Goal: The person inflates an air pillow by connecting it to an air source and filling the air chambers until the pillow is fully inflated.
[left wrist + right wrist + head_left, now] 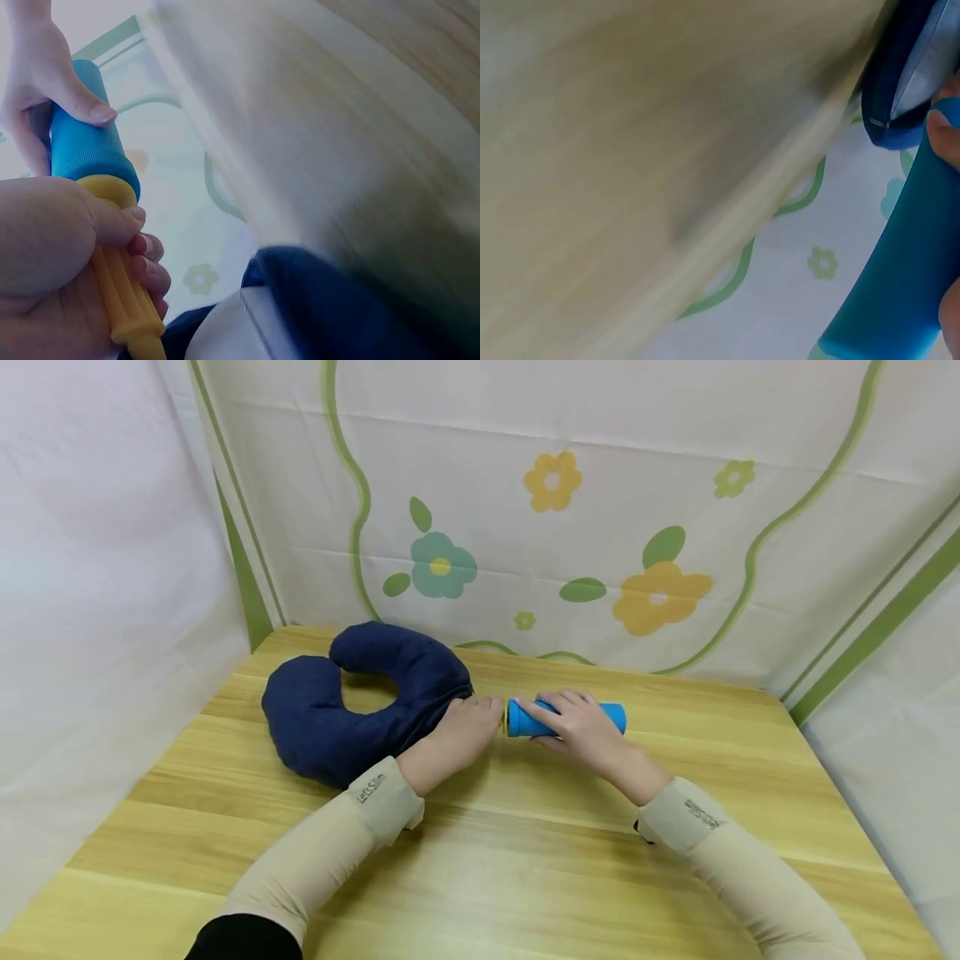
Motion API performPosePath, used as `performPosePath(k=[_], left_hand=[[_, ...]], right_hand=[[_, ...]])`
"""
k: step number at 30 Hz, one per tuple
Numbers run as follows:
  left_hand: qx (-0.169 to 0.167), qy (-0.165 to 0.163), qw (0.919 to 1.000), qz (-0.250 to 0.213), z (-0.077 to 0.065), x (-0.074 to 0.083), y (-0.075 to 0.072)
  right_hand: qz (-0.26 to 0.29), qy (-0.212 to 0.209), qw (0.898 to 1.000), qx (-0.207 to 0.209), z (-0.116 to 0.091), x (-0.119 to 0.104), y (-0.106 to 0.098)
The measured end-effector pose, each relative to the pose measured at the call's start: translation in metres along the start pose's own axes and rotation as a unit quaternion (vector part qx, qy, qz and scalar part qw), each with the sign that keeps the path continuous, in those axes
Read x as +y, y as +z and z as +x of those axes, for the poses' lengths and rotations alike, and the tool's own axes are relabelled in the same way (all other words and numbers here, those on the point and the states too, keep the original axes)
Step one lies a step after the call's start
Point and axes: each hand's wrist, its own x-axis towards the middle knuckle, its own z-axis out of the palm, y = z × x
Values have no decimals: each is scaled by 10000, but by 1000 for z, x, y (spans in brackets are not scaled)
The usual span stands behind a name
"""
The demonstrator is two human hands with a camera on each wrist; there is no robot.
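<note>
A hand pump, with a smooth blue barrel [613,718] and a yellow ribbed part [124,296] that narrows to a tip, lies level between both hands. My left hand [468,725] grips the yellow part, thumb on one side and fingers curled behind. Around the blue barrel wrap the fingers and thumb of my right hand [581,727]. Beside the left hand rests a navy U-shaped neck pillow [307,718]. Its opened cover shows a pale inner piece [232,330] near the pump's tip; whether they touch, I cannot tell.
All of this is on a wood-grain table [480,868]. A white cloth printed with flowers [480,485] hangs behind its back edge. More white cloth [112,568] hangs at the left and right sides.
</note>
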Motion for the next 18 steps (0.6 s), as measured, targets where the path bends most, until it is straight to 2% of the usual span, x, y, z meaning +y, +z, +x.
performPosePath(k=[6,12,18], left_hand=[[-245,19,9994,-261,3,-2,-1],[-253,-22,9983,-534,5,-9,-3],[-424,-42,9966,-708,1,-12,-2]], right_hand=[[240,155,9994,-214,-14,11,-11],[271,48,9996,-61,-35,32,-24],[222,-47,9997,45,-59,49,-34]])
